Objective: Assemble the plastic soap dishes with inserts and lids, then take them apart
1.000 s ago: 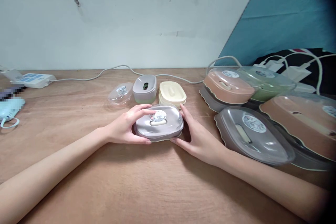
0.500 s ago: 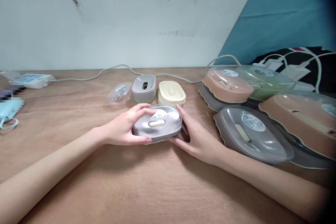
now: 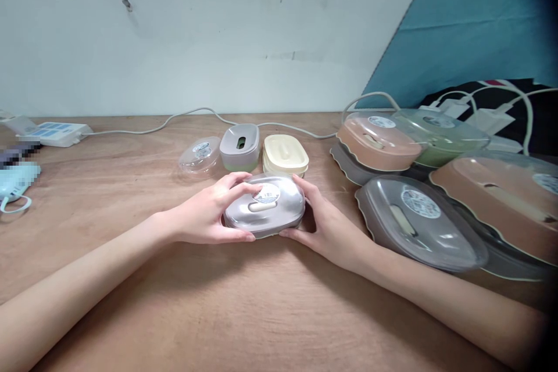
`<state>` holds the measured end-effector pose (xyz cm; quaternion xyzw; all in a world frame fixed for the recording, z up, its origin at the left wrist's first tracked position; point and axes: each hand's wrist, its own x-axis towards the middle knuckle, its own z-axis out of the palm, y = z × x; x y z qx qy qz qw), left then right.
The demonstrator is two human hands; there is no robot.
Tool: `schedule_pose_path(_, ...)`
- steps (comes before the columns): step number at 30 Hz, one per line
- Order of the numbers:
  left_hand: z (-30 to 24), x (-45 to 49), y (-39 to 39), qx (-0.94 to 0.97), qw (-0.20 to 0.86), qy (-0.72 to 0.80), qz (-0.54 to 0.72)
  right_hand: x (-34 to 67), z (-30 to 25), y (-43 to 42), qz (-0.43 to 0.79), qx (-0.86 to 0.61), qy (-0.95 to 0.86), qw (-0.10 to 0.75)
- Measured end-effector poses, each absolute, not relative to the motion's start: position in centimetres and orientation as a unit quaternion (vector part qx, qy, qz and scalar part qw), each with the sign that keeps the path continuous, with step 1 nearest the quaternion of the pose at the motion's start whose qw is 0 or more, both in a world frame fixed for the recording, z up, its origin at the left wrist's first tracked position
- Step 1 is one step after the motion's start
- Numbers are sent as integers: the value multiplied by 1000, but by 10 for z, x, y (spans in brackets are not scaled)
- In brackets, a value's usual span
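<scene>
A small grey box with a clear lid and a round sticker (image 3: pixel 264 207) sits on the wooden table (image 3: pixel 244 314) in the middle of the head view. My left hand (image 3: pixel 204 215) wraps its left end, thumb under the near edge and fingers over the top. My right hand (image 3: pixel 326 229) cups its right end, fingers curled around the side. Both hands grip the box. Just behind it stand a cream box (image 3: pixel 285 154), a grey box with a slot (image 3: pixel 240 147) and a loose clear lid (image 3: pixel 201 155).
Several larger lidded dishes crowd the right side: a grey one (image 3: pixel 418 224), a brown one (image 3: pixel 378 142), a green one (image 3: pixel 440 136) and another brown one (image 3: pixel 501 200). White cables (image 3: pixel 183 119) run along the back. A power strip (image 3: pixel 54 132) and a light blue device (image 3: pixel 15 180) lie at the left.
The grey box has turned slightly between my hands and shifted a little; both hands keep their grip on its ends. Nothing else has moved.
</scene>
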<state>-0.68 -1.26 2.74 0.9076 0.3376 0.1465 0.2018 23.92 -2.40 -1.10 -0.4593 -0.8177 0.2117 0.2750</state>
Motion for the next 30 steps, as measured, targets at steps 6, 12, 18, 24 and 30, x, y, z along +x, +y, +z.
schedule_pose_path(6,23,-6,-15,907,200,332,165,238,-9,-24,243,-445,-810,295)
schedule_pose_path(12,30,-5,-14,886,249,355,166,237,-6,-25,247,-469,-805,266)
schedule_pose_path(18,33,-3,-17,894,219,363,141,238,-10,-24,259,-469,-798,276)
schedule_pose_path(24,30,-5,-15,913,192,333,136,238,-13,-24,263,-466,-793,292)
schedule_pose_path(30,26,-11,-9,912,230,300,163,237,-12,-26,235,-457,-809,285)
